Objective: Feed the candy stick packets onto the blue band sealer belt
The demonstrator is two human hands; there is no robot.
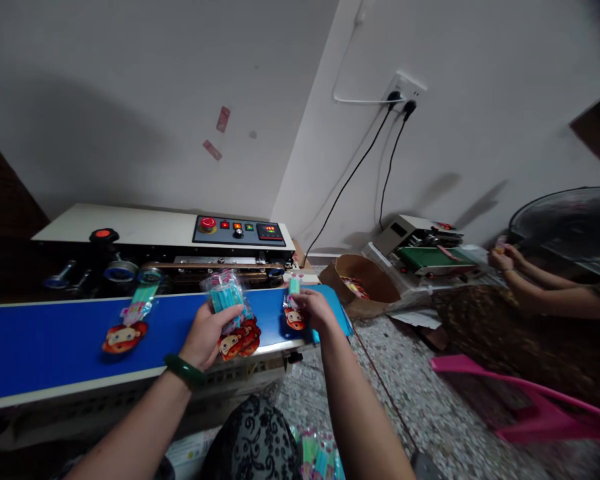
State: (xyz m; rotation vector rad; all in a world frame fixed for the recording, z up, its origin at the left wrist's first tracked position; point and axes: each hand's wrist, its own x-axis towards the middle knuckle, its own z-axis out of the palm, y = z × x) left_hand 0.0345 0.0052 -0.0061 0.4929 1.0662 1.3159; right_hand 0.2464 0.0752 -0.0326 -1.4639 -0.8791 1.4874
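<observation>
Left hand (203, 338) partly behind packets (225, 298)

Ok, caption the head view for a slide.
Left hand holding a bunch of packets, right hand touching a single packet, over the blue belt of a machine.

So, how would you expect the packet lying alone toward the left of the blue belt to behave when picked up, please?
The packet is probably light, being small beside the machine. Its clear wrap looks shiny, so it may be slippery. The straight turquoise pieces inside suggest that part might stay fairly stiff.
</observation>
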